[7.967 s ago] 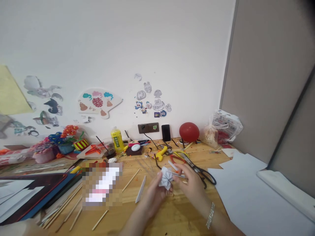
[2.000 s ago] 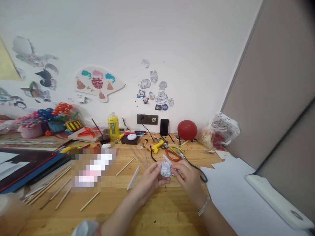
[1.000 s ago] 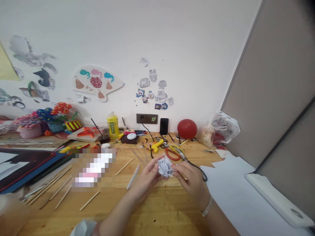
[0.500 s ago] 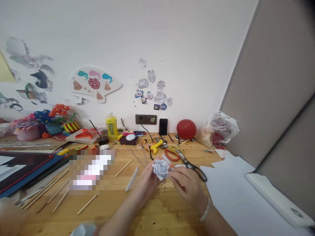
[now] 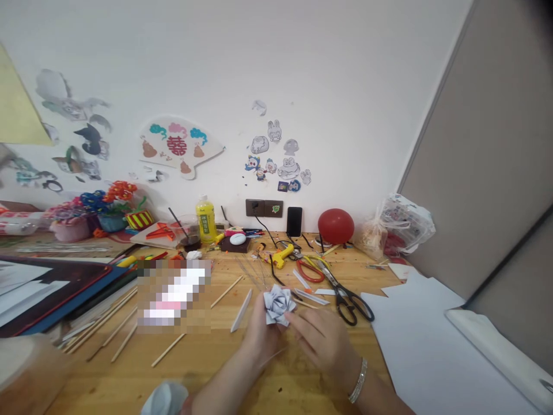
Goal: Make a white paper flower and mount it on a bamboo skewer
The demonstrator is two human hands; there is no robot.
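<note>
A white paper rose with layered, folded petals is held up over the middle of the wooden table. My left hand is closed around its base from the left and below; the fingers behind the flower are hidden. From the right, my right hand pinches or presses an outer petal at the lower right edge with its fingertips. Whether that petal is between finger and thumb is hard to see. A thin pale strand runs below the flower between the hands. Just left lies a folded white paper strip.
Black-handled scissors, a yellow glue gun and paper strips lie beyond my hands. White paper sheets cover the right side. Wooden sticks lie left. A yellow bottle and a red balloon stand by the wall.
The view has shifted slightly left. The rose now faces me more, and my right fingertips have moved lower along its right edge. My left hand keeps its hold.
</note>
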